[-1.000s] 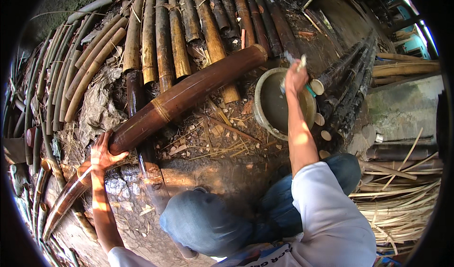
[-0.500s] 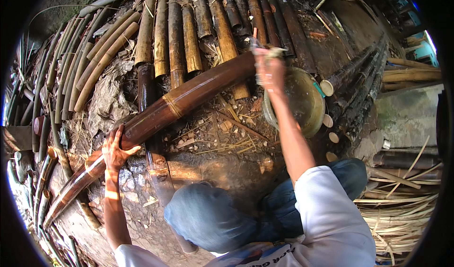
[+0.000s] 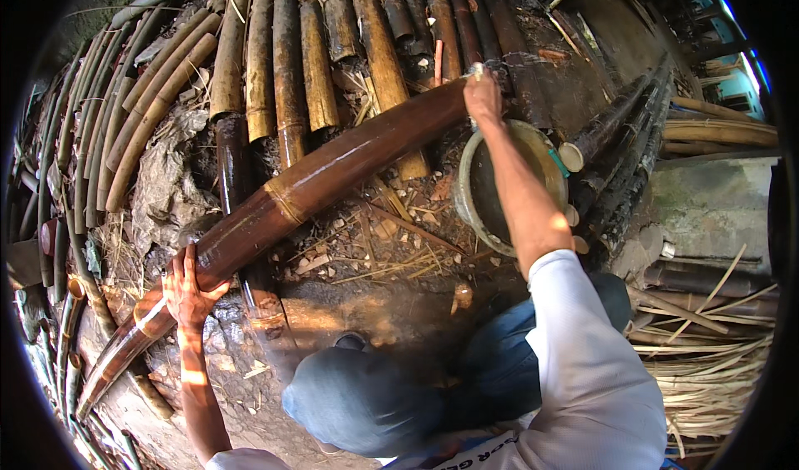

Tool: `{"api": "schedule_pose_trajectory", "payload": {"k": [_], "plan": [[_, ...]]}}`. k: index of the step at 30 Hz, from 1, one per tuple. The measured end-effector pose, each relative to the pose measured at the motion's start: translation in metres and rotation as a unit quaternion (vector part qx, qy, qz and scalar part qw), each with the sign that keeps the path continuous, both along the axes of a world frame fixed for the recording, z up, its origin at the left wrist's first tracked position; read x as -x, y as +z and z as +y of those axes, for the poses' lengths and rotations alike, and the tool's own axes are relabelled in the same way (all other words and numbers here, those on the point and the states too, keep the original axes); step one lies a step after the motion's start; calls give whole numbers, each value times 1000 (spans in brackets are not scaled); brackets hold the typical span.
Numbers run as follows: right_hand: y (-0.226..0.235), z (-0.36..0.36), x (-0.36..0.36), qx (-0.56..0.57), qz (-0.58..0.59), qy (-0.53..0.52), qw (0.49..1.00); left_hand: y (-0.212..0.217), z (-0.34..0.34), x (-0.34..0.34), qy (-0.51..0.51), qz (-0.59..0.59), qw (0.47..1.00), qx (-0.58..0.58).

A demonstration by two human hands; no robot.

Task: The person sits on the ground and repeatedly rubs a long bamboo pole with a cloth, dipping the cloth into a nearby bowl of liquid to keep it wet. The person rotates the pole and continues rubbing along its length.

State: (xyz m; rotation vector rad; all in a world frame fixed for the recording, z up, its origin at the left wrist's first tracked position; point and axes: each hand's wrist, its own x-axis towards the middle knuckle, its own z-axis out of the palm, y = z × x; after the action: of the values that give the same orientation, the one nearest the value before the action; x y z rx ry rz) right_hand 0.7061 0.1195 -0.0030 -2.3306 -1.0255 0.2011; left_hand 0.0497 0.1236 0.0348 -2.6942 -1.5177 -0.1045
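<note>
A thick, wet, reddish-brown bamboo pole (image 3: 345,166) slants from the lower left to the upper middle, a pale node ring partway along it. Fingers spread, my left hand (image 3: 190,297) grips its side near the lower end, thumb along the near edge. My right hand (image 3: 484,97) is closed at the pole's upper end around a pale wad (image 3: 476,70). Most of that wad is hidden by the fingers, so its kind is unclear. Under my right forearm stands a round bucket (image 3: 468,208) with murky contents. Another dark bamboo pole (image 3: 230,158) lies beneath the held one.
Several bamboo poles (image 3: 316,71) lie side by side at the back, with thinner curved ones (image 3: 154,121) at the left. Dark poles (image 3: 612,137) are stacked right of the bucket. Wood chips litter the ground. Split strips (image 3: 707,378) pile up at the lower right beside a concrete block (image 3: 707,212).
My right hand has moved slightly outward to the pole's far end, and its motion blur is gone. My left hand still grips the pole. The whole view has shifted a little.
</note>
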Motion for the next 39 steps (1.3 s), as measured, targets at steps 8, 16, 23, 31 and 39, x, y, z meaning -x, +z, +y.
{"api": "schedule_pose_trajectory", "payload": {"k": [8,16,23,31,39], "plan": [[-32,8,-2,-15,-23,-80,996,-6,5,7,-20,16,999,-25],[-23,9,0,-106,129,-104,981,-5,26,11,-6,30,999,31],[-36,11,-6,-86,122,-105,983,1,26,3,-5,26,999,34],[-32,27,-25,-132,67,-208,967,-3,24,1,-11,19,1000,4],[55,-68,-59,-145,-182,-172,957,-18,-7,-3,-11,13,995,-97]]}}
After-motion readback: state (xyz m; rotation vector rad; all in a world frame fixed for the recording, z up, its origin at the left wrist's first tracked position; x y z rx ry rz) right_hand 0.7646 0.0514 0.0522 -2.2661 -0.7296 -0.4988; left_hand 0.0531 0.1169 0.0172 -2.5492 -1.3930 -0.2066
